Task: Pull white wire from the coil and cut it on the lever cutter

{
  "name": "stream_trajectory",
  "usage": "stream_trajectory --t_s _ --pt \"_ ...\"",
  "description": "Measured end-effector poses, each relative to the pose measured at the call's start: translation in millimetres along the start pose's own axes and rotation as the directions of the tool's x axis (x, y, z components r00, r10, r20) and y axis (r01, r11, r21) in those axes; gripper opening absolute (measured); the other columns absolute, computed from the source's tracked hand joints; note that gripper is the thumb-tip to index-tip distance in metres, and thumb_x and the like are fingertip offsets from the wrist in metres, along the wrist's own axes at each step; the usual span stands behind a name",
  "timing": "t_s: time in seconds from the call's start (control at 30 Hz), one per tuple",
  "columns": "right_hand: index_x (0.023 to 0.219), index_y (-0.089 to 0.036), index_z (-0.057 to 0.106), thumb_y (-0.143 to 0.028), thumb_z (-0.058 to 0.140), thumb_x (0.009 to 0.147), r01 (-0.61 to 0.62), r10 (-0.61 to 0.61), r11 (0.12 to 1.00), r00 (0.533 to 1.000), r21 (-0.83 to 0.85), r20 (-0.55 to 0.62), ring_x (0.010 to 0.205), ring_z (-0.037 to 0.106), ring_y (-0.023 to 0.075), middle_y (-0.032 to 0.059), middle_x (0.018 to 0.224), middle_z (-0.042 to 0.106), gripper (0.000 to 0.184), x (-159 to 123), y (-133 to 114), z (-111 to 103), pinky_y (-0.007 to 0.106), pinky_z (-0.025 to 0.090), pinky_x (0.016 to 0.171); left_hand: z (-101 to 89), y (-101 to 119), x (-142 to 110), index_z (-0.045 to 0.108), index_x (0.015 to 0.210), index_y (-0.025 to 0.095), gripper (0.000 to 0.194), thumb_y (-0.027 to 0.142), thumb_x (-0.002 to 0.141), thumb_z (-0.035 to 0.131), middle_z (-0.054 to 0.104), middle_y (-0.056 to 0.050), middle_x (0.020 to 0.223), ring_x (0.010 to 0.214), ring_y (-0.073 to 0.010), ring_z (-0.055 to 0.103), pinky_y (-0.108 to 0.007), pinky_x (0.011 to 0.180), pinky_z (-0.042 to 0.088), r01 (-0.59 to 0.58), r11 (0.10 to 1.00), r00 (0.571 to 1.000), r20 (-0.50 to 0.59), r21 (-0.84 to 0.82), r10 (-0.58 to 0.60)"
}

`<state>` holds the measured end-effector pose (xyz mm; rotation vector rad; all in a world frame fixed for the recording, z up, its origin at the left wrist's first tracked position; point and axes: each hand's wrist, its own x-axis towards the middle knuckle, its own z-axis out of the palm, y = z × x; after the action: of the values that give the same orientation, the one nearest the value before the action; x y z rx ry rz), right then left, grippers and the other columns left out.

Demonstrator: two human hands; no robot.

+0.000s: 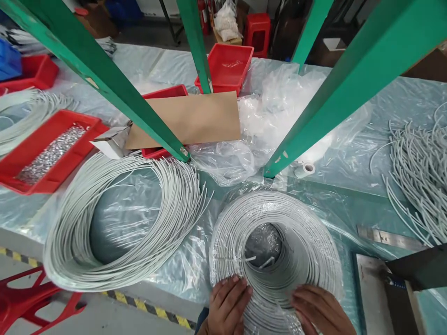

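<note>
Plastic-wrapped cable coil [296,251] at my left hand [228,302] and right hand [319,307]

Pale grey cable fills this coil, ring upon ring, under clear film that catches the light. It lies on the worktop [352,204] with its open middle facing up, and two short cable ends [250,258] poke into that hollow. My left hand rests on the coil's near left part, its fingers close together and slightly bent against the film. My right hand is at the near right of the hollow, fingers together and curved over the coil; whether either one really grips, I cannot tell (my palms are turned away).

Left of the coil, just beside it, a looser ring of cable [174,200] is spread wide, its many ends fanned out. Farther left of the coil, beyond that ring, a red tray [50,186] holds small silvery pieces.

Behind the coil I see the foot of a green post [335,83], with a small white roll [305,170] just to the right of it. Crumpled clear plastic [296,97] and a brown cardboard sheet [202,116] lie farther back from the coil.

To the right of the coil is a metal ruler [391,237], and past it, well apart from the coil, a tangled heap of cut cable [422,172].
</note>
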<state>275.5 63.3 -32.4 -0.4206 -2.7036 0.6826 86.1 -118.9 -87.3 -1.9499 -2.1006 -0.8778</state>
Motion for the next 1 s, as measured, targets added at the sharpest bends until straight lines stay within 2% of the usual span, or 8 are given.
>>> stream_trajectory --t_s 0.1,0.17,0.27,0.4,0.57,0.73,0.9,1.0 --pt "0.093 -0.023 0.066 -0.017 0.046 0.087 -0.178 0.157 0.981 0.959 0.071 0.235 0.080 0.067 0.0170 0.0039 0.085 0.072 0.023 38 -7 9 0.025 0.054 0.068 2.6 2 -1 0.065 0.108 0.020 0.044 0.025 0.087 0.026 0.074 -0.005 0.089 0.101 -0.0182 0.061 -0.033 0.098 0.038 0.012 1.000 1.000 -0.025 -0.018 -0.013" --pt "0.082 -0.021 0.068 -0.008 0.042 0.083 -0.305 0.275 0.952 0.831 -0.018 0.483 0.073 0.067 0.0186 0.0042 0.079 0.071 0.029 60 -9 24 0.026 0.051 0.063 7.1 6 -1 0.065 0.107 0.020 0.044 0.025 0.087 0.026 0.074 -0.005 0.087 0.100 -0.0177 0.062 -0.032 0.097 0.039 0.037 0.999 0.997 -0.060 -0.031 -0.039" --pt "0.076 -0.014 0.068 0.000 0.043 0.073 -0.288 0.324 0.942 0.642 -0.173 0.694 0.071 0.067 0.0238 0.0102 0.075 0.070 0.030 80 -7 49 0.030 0.047 0.061 17.8 11 -1 0.066 0.105 0.021 0.046 0.025 0.089 0.023 0.074 -0.004 0.082 0.097 -0.0163 0.063 -0.031 0.096 0.041 0.130 0.988 0.969 -0.201 -0.088 -0.145" --pt "0.082 -0.010 0.067 -0.005 0.043 0.076 -0.208 0.219 0.972 0.656 -0.107 0.722 0.077 0.065 0.0264 0.0148 0.082 0.070 0.025 89 -3 67 0.033 0.044 0.066 29.0 16 -2 0.067 0.102 0.023 0.049 0.025 0.090 0.019 0.074 -0.003 0.078 0.094 -0.0150 0.064 -0.030 0.096 0.041 0.180 0.973 0.921 -0.323 -0.144 -0.218" --pt "0.077 -0.013 0.068 -0.006 0.045 0.076 -0.309 0.263 0.947 0.587 -0.089 0.766 0.080 0.065 0.0238 0.0115 0.083 0.071 0.024 93 6 63 0.030 0.042 0.067 29.0 14 -4 0.066 0.103 0.022 0.048 0.026 0.090 0.020 0.074 -0.004 0.083 0.098 -0.0160 0.063 -0.031 0.098 0.039 0.144 0.982 0.945 -0.277 -0.122 -0.173" --pt "0.087 -0.017 0.069 -0.008 0.052 0.074 -0.385 0.246 0.923 0.636 0.024 0.731 0.084 0.065 0.0210 0.0078 0.088 0.071 0.023 95 8 50 0.028 0.045 0.074 28.2 15 -1 0.066 0.102 0.020 0.048 0.026 0.090 0.020 0.074 -0.005 0.085 0.102 -0.0163 0.061 -0.031 0.099 0.038 0.144 0.977 0.940 -0.286 -0.155 -0.184" --pt "0.080 -0.017 0.070 -0.006 0.051 0.073 -0.387 0.228 0.922 0.608 0.033 0.761 0.086 0.065 0.0220 0.0077 0.088 0.072 0.023 96 7 50 0.029 0.045 0.075 23.1 10 2 0.066 0.103 0.019 0.048 0.027 0.090 0.021 0.074 -0.005 0.087 0.103 -0.0166 0.060 -0.031 0.099 0.037 0.118 0.984 0.947 -0.284 -0.134 -0.152" --pt "0.081 -0.017 0.068 -0.008 0.047 0.078 -0.376 0.254 0.927 0.636 0.004 0.729 0.083 0.064 0.0222 0.0086 0.087 0.071 0.023 94 16 45 0.030 0.044 0.073 15.1 4 2 0.064 0.108 0.018 0.046 0.029 0.089 0.023 0.074 -0.004 0.094 0.105 -0.0171 0.060 -0.030 0.100 0.037 0.046 0.995 0.983 -0.172 -0.084 -0.060"
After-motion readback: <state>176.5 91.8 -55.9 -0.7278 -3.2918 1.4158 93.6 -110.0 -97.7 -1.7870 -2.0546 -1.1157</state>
